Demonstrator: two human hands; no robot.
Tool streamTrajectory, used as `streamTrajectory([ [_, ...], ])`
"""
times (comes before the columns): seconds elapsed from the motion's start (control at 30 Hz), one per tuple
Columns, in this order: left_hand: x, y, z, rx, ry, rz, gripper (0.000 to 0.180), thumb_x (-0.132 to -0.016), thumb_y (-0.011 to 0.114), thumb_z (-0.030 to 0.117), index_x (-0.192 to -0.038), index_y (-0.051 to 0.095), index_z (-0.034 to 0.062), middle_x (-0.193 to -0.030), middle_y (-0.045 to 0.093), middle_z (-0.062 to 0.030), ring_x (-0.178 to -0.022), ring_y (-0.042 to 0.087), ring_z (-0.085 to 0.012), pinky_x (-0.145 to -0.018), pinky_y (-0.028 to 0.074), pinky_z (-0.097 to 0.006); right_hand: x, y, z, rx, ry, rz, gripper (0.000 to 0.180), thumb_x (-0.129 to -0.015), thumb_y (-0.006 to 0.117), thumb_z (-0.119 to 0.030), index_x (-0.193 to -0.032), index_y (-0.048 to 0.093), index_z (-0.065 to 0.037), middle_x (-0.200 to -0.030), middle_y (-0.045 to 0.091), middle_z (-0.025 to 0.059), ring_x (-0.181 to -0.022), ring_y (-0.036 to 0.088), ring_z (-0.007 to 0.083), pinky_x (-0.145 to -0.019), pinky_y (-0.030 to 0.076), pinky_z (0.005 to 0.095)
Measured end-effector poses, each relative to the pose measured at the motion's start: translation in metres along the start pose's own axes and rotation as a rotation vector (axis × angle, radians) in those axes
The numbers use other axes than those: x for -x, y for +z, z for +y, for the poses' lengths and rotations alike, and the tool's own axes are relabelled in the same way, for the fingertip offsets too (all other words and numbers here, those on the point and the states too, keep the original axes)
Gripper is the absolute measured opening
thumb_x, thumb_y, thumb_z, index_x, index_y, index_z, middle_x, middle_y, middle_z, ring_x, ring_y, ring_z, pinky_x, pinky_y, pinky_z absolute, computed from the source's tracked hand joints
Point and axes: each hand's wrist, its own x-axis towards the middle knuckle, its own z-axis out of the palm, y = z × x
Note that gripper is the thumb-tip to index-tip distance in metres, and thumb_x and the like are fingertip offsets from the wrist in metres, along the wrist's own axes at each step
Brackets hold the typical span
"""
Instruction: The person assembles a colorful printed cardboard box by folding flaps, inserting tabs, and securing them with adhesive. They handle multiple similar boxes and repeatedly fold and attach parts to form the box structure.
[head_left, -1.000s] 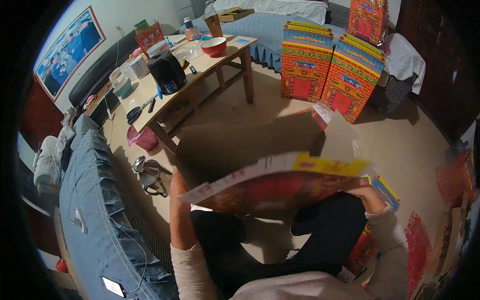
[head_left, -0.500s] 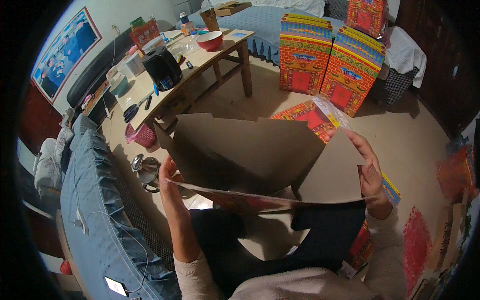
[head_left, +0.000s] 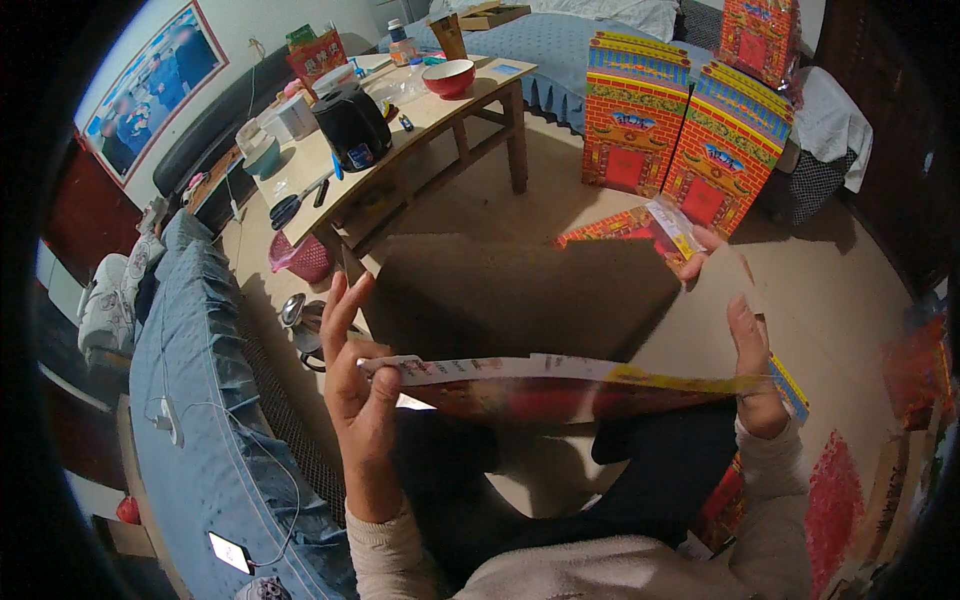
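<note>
Above my lap I hold a cardboard box (head_left: 520, 300), its plain grey-brown inside facing up and its outer face printed in red and yellow. A narrow folded flap with pale and yellow print runs along the near edge. My left hand (head_left: 358, 395) pinches the left end of that edge between thumb and index finger, the other fingers raised. Around the right side panel my right hand (head_left: 748, 345) is closed, its thumb on the near side and fingertips showing at the far edge. The underside of the box is hidden.
Two printed red-and-yellow boxes (head_left: 637, 115) stand upright on the floor ahead, with a flat printed piece (head_left: 610, 226) before them. A wooden table (head_left: 400, 150) at left holds a black appliance (head_left: 352, 125), scissors (head_left: 287, 210) and a red bowl (head_left: 449, 80). The blue-covered sofa (head_left: 190, 350) lies left.
My left hand has shifted up onto the near left corner and now pinches it. The near edge has turned to show its printed flap, and the view has swung slightly left.
</note>
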Motion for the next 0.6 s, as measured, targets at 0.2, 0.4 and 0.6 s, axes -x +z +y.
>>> streamTrajectory([
  [0.2, -0.003, -0.004, 0.005, 0.1, 0.011, 0.068, 0.033, -0.095, 0.063, 0.041, -0.082, 0.064, 0.0111, -0.149, 0.046, -0.02, -0.148, 0.028, -0.0379, -0.122, 0.013, -0.055, -0.004, -0.012, -0.003, 0.162, -0.062, 0.101, 0.076, -0.098, 0.053, -0.053, -0.147, 0.039, 0.003, -0.11, 0.054, 0.0045, -0.112, 0.047, 0.0146, -0.105, 0.032, 0.031],
  [0.4, 0.007, 0.0, 0.004, -0.025, -0.068, 0.196, 0.036, -0.097, 0.058, 0.041, -0.078, 0.062, 0.0103, -0.151, 0.044, -0.0213, -0.145, 0.034, -0.036, -0.119, 0.021, -0.054, 0.004, -0.016, -0.005, 0.161, 0.001, 0.036, 0.105, -0.085, 0.057, -0.075, -0.152, 0.029, 0.0, -0.127, 0.054, 0.0106, -0.122, 0.049, 0.0188, -0.109, 0.032, 0.0342],
  [0.6, 0.012, 0.0, -0.001, 0.033, -0.061, 0.195, 0.034, -0.102, 0.053, 0.037, -0.086, 0.058, 0.0078, -0.151, 0.045, -0.0179, -0.145, 0.036, -0.0327, -0.12, 0.024, -0.05, 0.004, -0.015, -0.012, 0.137, -0.004, 0.011, 0.114, -0.08, 0.06, -0.079, -0.154, 0.023, -0.002, -0.13, 0.053, 0.0133, -0.125, 0.049, 0.0214, -0.11, 0.032, 0.0364],
])
